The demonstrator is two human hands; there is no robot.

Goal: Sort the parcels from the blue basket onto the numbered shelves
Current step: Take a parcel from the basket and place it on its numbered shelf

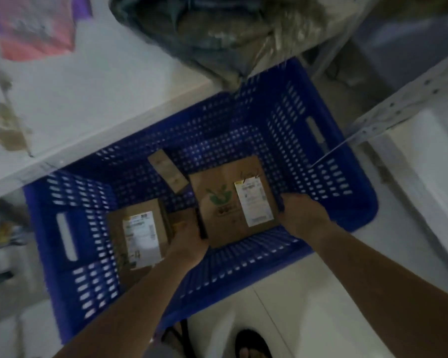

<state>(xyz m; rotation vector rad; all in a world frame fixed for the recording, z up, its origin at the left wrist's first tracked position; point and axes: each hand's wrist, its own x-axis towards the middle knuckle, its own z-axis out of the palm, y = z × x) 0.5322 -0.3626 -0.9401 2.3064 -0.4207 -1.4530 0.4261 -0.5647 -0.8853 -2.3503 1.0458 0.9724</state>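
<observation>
The blue basket [318,161] stands on the floor below me. Inside it I hold a brown cardboard parcel [217,182] with a green logo and a white label. My left hand [189,241] grips its left edge and my right hand [303,215] grips its right edge. A second brown parcel [140,231] with a white label lies in the basket's left part. A small narrow box [167,169] lies tilted near the far wall.
A white shelf board [75,99] runs along the left. A metal shelf upright [398,107] and white shelving stand at the right. A dark plastic bag [204,29] sits beyond the basket. My sandalled foot [254,344] is on the tiled floor.
</observation>
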